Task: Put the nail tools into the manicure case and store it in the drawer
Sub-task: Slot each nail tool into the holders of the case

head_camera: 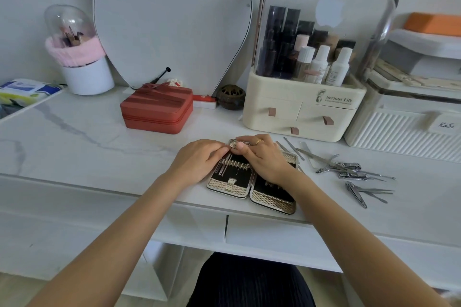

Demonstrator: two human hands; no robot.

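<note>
Far left on the bench [74, 137]: white pot with pink cuff and clear dome [74, 50], brushes inside. Next, red zip case [157, 113], closed, set before the mirror [169, 20]. Centre, near the front edge: left hand [197, 161], fingers bent, tips meeting the right thumb at the far edge of the manicure case [249, 182]; whether pinching a tool cannot be told. Manicure case lying open and flat, two black-lined halves, a few slim tools already under the elastic loops of the left half, right half mostly bare where visible. Right hand [262, 157], ring on one finger, curled over the far middle of the case, thumb and fingertips pressed to it; contents of the grip hidden. Behind, cream cosmetics organiser [304, 107] with bottles under a clear hood. Right of the case, well apart from it: loose nail tools [349, 169], including clippers, nippers, files and pushers, heaped on the bench. Step in hand, by judgement: seating a tool in the loops, early in the filling. Next move calls for reaching right to the heap, taking one piece, sliding it under a free loop; closing and drawer [287, 234] storage not yet due.
</note>
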